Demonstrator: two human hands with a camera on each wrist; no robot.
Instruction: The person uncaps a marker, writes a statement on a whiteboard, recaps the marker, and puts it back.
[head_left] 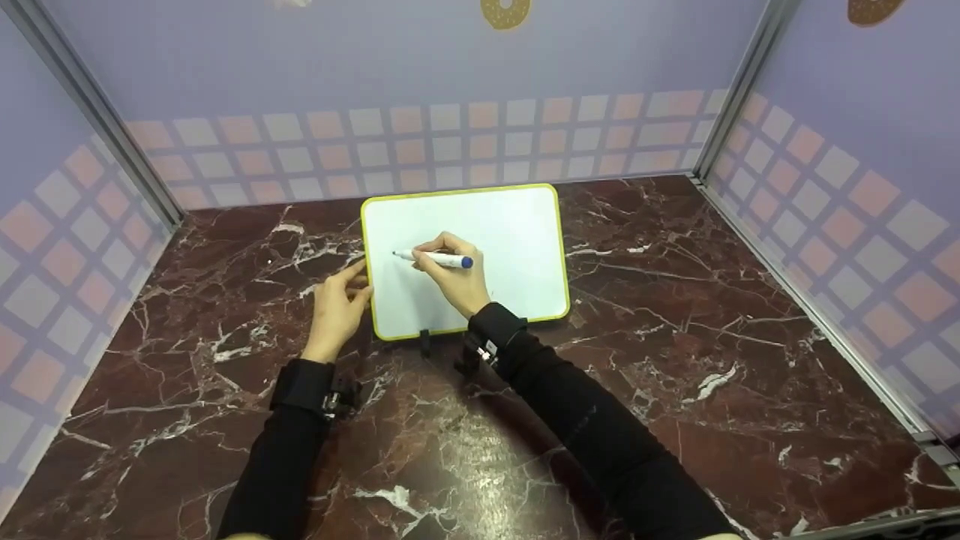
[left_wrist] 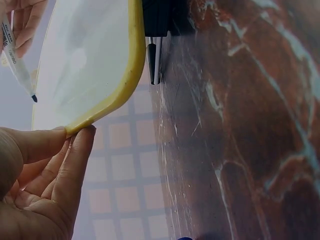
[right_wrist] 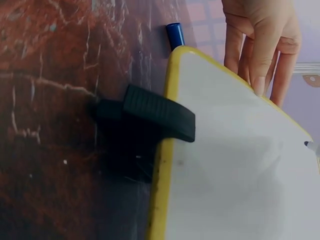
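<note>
Currently | right hand (head_left: 459,279) grips slim white plastic marker with blue end (head_left: 450,260) | left hand (head_left: 337,309) pinches yellow-rimmed rectangular whiteboard (head_left: 517,240) at its nine o'clock | whiteboard: twelve o'clock, dark-red marbled bench (head_left: 240,405) | risk: hard marker pressure or loosened left pinch could tilt it off black stand (right_wrist: 157,112)

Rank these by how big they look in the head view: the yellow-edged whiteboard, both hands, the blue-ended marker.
1. Yellow-edged whiteboard
2. Left hand and right hand: too alike to rank
3. Blue-ended marker, partly covered by the right hand
</note>
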